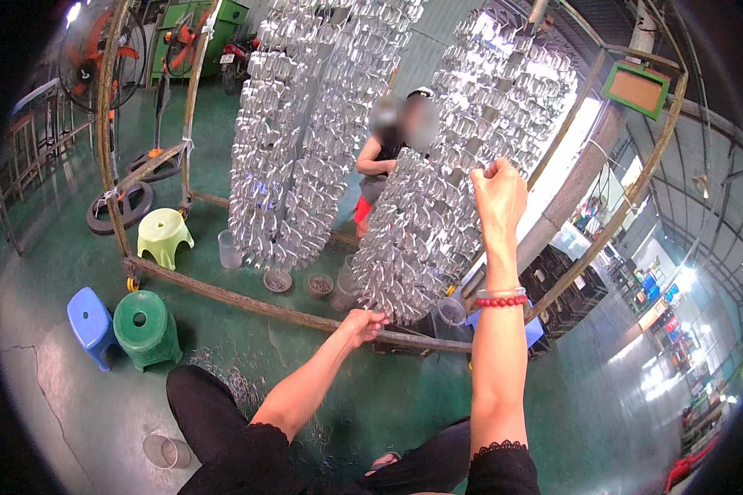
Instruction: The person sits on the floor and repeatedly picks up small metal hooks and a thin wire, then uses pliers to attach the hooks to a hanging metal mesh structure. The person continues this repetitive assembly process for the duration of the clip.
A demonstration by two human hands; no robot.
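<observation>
Shiny bent metal pieces hang in dense columns on the right side of a rack. My right hand, above a red bead bracelet, is raised against the upper part of this bundle with its fingers curled closed. What those fingers hold, if anything, is hidden. Lower down, my left hand reaches to the bundle's bottom edge, thumb and fingertips pinched together beside the lowest pieces. Whatever sits in that pinch is too small to name. A second bundle of the same metal pieces hangs to the left, apart from both hands.
A rusty wheeled frame surrounds the bundles. Behind them sits a co-worker. Plastic stools, one green, one blue, one lime, stand left. Small tubs and scattered metal bits lie on the floor.
</observation>
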